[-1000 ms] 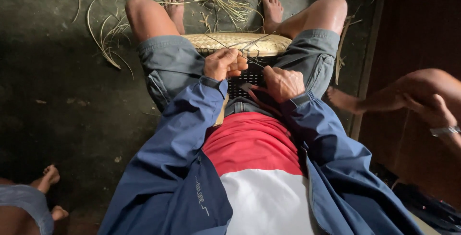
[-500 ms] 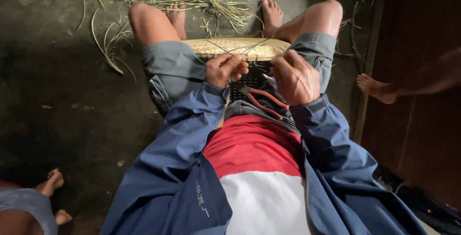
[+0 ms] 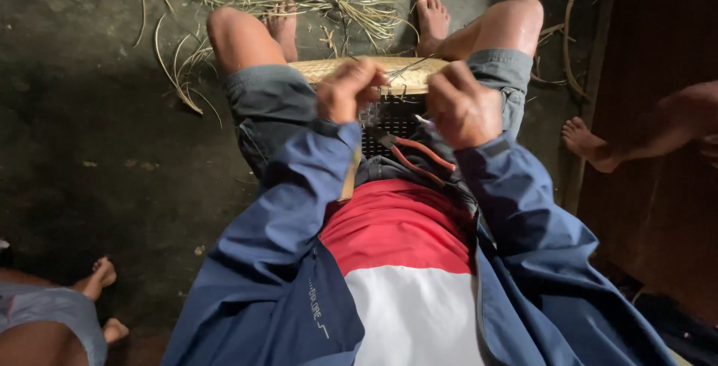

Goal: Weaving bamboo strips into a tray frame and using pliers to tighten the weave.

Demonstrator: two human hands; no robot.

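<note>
Pinching thin strips, left hand [image 3: 348,91] and right hand [image 3: 462,106] closed, woven basket [image 3: 389,100] between them on lap

A single camera sits on the person's head and looks steeply down the chest toward the lap, knees and dark floor [image 3: 90,149]. It is close to the jacket [image 3: 299,261], while the bare feet lie farthest, near the top edge.
</note>
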